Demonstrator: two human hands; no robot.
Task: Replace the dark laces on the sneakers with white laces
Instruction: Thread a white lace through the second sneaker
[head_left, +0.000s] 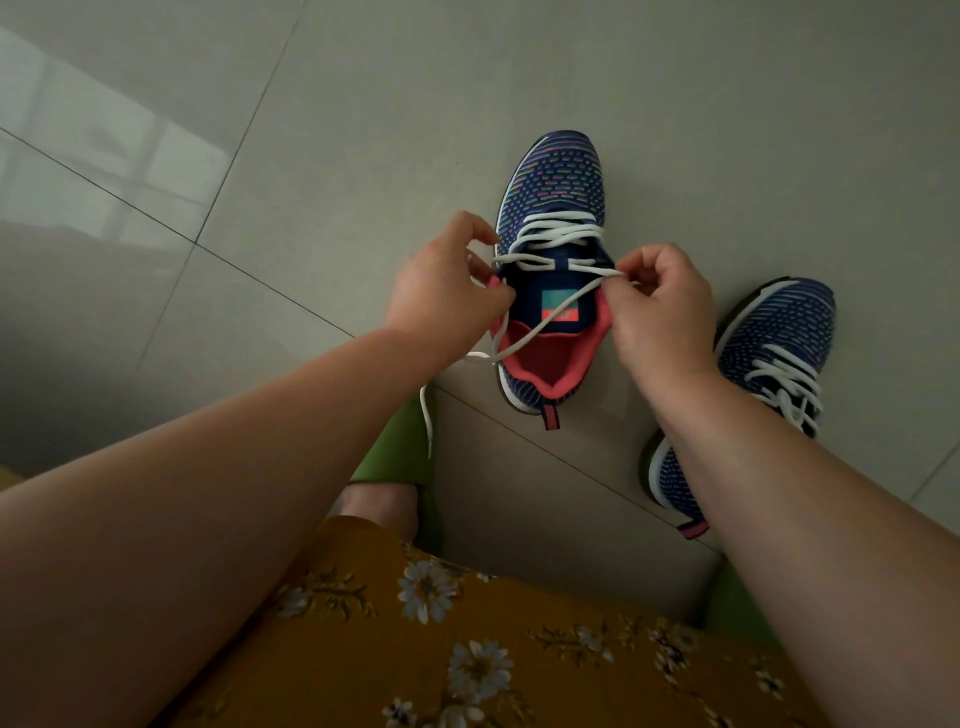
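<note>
A white lace (558, 265) is pinched at each end by the left hand (441, 288) and right hand (662, 312) above a navy sneaker (553, 270) on the tiled floor (311, 156). A second sneaker (769, 364), white-laced, is seen beside it.

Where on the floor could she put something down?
The tiled floor left of the sneaker being laced is bare, as is the floor beyond both toes. Between it and the second sneaker it is crowded by the right hand.

Knit-mesh cloth sneaker (551, 192), woven white lace (558, 236), glossy smooth floor tiles (260, 156).
</note>
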